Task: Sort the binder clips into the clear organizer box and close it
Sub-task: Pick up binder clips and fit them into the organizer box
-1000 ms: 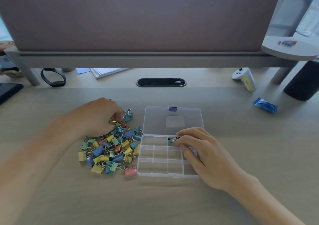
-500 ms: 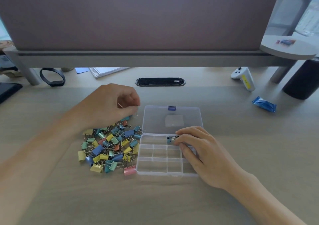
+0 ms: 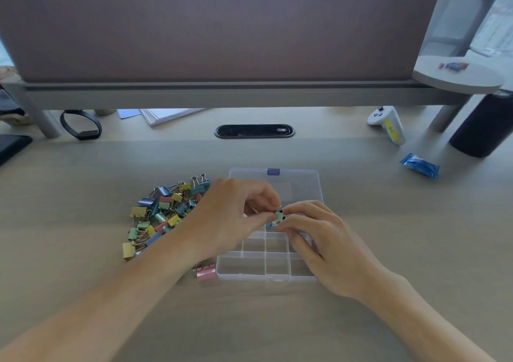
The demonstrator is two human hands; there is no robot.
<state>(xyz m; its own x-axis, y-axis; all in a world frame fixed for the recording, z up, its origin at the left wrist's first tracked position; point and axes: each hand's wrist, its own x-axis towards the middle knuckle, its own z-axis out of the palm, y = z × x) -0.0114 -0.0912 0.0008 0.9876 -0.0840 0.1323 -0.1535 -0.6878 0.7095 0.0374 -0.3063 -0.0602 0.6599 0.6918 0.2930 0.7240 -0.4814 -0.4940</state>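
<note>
The clear organizer box (image 3: 249, 274) lies open on the desk, its lid (image 3: 302, 178) folded flat behind it. A heap of coloured binder clips (image 3: 163, 214) lies to its left, and a pink clip (image 3: 206, 273) touches the box's front left corner. My left hand (image 3: 230, 220) reaches across the box's back row and pinches a teal binder clip (image 3: 279, 216) over a back compartment. My right hand (image 3: 324, 239) rests on the box's right side, its fingertips touching that same clip. A blue clip (image 3: 268, 225) sits just beneath in the compartment.
A raised shelf with a dark panel runs along the back. On the desk sit a black wristband (image 3: 80, 125), a stack of papers (image 3: 169, 115), an oval cable port (image 3: 254, 131), a white controller (image 3: 388, 124), a blue wrapper (image 3: 420, 165) and a dark cylinder (image 3: 483, 125).
My left hand lifted from the clip heap with a teal clip and moved right over the box's back row. My right hand stayed on the box and now touches the clip.
</note>
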